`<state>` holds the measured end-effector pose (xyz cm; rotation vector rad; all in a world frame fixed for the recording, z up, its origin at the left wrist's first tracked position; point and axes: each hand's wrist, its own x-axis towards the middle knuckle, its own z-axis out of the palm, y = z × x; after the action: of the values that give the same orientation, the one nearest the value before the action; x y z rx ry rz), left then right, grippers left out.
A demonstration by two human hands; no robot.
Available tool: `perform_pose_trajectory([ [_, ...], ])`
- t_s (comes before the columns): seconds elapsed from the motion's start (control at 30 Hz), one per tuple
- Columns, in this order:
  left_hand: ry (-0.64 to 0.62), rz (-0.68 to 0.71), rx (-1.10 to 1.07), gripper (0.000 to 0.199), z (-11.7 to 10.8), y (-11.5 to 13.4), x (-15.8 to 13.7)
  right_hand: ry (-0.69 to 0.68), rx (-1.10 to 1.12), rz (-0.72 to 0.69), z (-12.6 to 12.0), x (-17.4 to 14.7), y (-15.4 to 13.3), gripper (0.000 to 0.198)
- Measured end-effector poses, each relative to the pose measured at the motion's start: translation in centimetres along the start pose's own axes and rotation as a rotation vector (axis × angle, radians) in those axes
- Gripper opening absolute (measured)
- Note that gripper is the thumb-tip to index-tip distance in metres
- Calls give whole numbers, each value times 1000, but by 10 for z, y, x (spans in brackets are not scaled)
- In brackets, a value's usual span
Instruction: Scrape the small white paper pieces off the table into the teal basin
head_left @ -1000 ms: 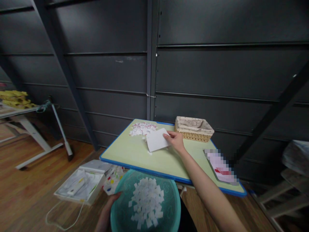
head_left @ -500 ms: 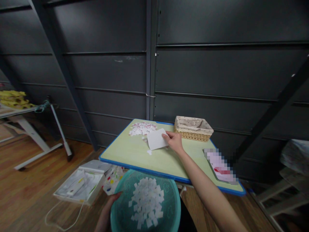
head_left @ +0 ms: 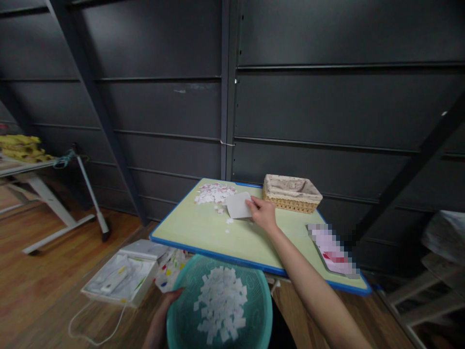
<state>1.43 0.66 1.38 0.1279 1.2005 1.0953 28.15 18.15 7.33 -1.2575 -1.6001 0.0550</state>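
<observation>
The right hand (head_left: pixel 263 213) is pinching the white rectangular card (head_left: pixel 238 205) by its right edge on the green blue-rimmed worktop (head_left: pixel 203 232), the heap of small paper scraps (head_left: pixel 212 193) lying just up-left of the grip, while the left hand (head_left: pixel 167 300) is clasping the teal plastic basin's (head_left: pixel 181 320) rim, well apart.

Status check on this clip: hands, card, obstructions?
Right hand grips white card beside paper scraps. Left hand holds teal basin rim. Wicker basket apart, nothing blocking.
</observation>
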Motion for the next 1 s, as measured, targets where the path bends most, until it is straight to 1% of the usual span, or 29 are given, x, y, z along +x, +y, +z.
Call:
perform_pose_trajectory([
  [0.1, -29, -15, -13, 60, -3, -2, 4, 17, 32, -8, 1, -2, -1, 38],
  [0.27, -25, 3, 0, 63, -4, -2, 5, -42, 67, -29, 4, -3, -1, 37],
  [0.5, 6, 15, 1, 61, -2, -2, 2, -160, 202, 55, 4, -3, 0, 37],
  [0.67, -17, -2, -6, 64, -3, -1, 5, -136, 295, 108, 2, -1, 2, 38],
  [0.77, -11, 21, 6, 64, -5, -2, 6, -99, 326, 139, -1, 2, 4, 38],
  [1.0, 9, 23, -22, 60, -1, -2, 2, -172, 316, 147, -2, 3, 6, 34],
])
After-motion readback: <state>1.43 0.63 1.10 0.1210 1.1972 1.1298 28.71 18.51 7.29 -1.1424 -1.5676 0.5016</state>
